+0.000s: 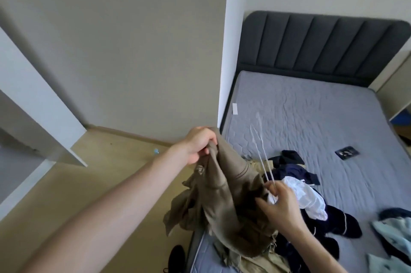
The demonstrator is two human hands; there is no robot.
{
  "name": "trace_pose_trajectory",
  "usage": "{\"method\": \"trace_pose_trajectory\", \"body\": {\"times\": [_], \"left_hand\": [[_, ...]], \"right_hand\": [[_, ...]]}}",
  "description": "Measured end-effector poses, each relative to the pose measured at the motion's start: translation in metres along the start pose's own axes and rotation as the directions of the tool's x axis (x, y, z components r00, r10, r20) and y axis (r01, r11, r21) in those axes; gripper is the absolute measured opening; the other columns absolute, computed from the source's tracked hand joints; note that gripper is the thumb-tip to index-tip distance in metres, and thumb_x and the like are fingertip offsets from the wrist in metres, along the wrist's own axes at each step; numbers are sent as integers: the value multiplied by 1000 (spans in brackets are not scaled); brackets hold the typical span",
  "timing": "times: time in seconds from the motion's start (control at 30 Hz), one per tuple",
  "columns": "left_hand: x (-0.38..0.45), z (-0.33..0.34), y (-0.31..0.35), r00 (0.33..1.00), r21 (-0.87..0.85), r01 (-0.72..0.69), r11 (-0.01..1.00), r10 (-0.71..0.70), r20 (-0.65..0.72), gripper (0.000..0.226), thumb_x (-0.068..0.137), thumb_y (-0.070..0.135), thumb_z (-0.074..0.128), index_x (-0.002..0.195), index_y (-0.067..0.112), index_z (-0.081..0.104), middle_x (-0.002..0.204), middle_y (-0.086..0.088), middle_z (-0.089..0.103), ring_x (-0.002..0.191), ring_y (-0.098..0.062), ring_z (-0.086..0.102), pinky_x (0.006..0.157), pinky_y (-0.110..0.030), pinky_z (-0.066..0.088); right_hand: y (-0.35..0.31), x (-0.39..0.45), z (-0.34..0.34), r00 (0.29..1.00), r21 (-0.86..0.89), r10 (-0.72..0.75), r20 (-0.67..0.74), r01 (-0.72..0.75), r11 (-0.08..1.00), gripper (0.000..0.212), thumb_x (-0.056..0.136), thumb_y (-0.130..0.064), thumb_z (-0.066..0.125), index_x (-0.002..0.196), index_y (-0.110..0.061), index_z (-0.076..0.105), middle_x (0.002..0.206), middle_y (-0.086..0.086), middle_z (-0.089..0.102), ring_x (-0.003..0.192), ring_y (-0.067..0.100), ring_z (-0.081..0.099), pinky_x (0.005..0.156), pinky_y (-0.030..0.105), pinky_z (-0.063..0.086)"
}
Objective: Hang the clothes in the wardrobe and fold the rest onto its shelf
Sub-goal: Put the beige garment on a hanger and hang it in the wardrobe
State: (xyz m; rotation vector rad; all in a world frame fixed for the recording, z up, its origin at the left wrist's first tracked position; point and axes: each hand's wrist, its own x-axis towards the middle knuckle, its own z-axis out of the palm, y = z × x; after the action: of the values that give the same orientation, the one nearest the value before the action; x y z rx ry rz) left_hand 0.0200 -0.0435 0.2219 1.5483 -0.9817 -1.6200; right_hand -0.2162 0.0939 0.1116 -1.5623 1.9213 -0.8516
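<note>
Olive-brown cloth, the garment (224, 197), hangs bunched over the near corner of the bed (311, 117). The left hand (200, 144) is clenched on its upper edge; the right hand (280, 201) pinches a thin white hanger (260, 152) beside the fabric. In my judgement, the step is threading the hanger: find the neck opening first and keep the cloth lifted clear of the dark clothes pile (315, 201).

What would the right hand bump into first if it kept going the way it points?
Probably the olive-brown garment: the right hand points up-left at it, already nearly touching. Depth is hard to judge.
</note>
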Motion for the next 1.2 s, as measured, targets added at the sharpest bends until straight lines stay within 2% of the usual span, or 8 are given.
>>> {"method": "trace_pose_trajectory", "body": {"times": [0.2, 0.47, 0.57, 0.7, 0.87, 0.97, 1.03, 1.2], "left_hand": [[-12, 51, 4, 976, -176, 126, 976, -91, 195, 35, 88, -10, 51, 64, 14, 44, 50, 1, 42, 38, -8, 41, 37, -14, 34], [-2, 41, -7, 982, 16, -181, 983, 181, -44, 38, 78, -5, 71, 102, 18, 54, 99, -1, 57, 68, -13, 55, 50, -19, 45], [7, 13, -20, 804, 640, -462, 614, 595, 10, 44, 71, -5, 60, 97, 29, 53, 106, 12, 57, 83, -8, 55, 64, -16, 39], [16, -11, -37, 739, 893, -417, 172, 636, 222, 48, 67, -10, 55, 93, 30, 54, 101, 11, 52, 69, -21, 54, 59, -30, 34], [34, -9, -44, 905, 786, -267, 558, 425, 6, 42, 68, 4, 71, 96, 33, 60, 101, 16, 53, 85, -13, 59, 60, -21, 39], [41, -9, -45, 979, 272, -202, 941, 202, 28, 42, 75, 5, 80, 107, 29, 66, 123, 8, 61, 101, -11, 67, 90, -29, 56], [39, -16, -56, 984, 147, -178, 973, 175, 33, 40, 79, 6, 76, 113, 25, 65, 135, -3, 58, 119, -20, 64, 109, -43, 50], [20, -39, -140, 998, 609, -68, 790, 47, 51, 37, 86, 0, 64, 114, 24, 63, 121, -1, 64, 116, -23, 62, 92, -32, 51]], "right_hand": [[-25, -29, 37, 986, 310, 108, 130, -144, 940, 63, 52, -61, 92, 98, -32, 60, 95, -22, 69, 88, -3, 67, 72, 17, 53], [-32, -2, 23, 997, 472, 67, 45, -80, 878, 17, 82, -22, 72, 81, -27, 56, 77, -5, 68, 75, 14, 67, 68, 32, 54], [-28, 6, 13, 999, 526, 44, 22, -49, 849, 17, 85, -13, 71, 86, -6, 56, 73, -6, 67, 69, 4, 64, 63, 18, 51], [-26, 17, -7, 994, 640, 58, 89, -102, 761, 16, 90, 2, 71, 91, 3, 56, 77, -1, 69, 70, 11, 64, 62, 19, 52], [-46, 15, -10, 966, 677, -10, 257, -173, 716, 35, 87, -10, 69, 65, -29, 50, 71, 1, 47, 68, 15, 48, 59, 24, 43], [-51, 20, -12, 962, 760, 35, 270, -235, 607, 41, 92, -5, 64, 65, -27, 41, 77, 5, 42, 75, 19, 44, 72, 33, 42], [-52, 24, -14, 964, 795, 58, 258, -246, 555, 39, 90, -7, 62, 66, -26, 38, 74, 3, 46, 74, 17, 48, 76, 34, 44], [-56, 33, -24, 968, 790, 145, 205, -251, 559, 35, 86, -18, 64, 66, -27, 37, 75, 4, 45, 78, 22, 44, 79, 44, 39]]}}
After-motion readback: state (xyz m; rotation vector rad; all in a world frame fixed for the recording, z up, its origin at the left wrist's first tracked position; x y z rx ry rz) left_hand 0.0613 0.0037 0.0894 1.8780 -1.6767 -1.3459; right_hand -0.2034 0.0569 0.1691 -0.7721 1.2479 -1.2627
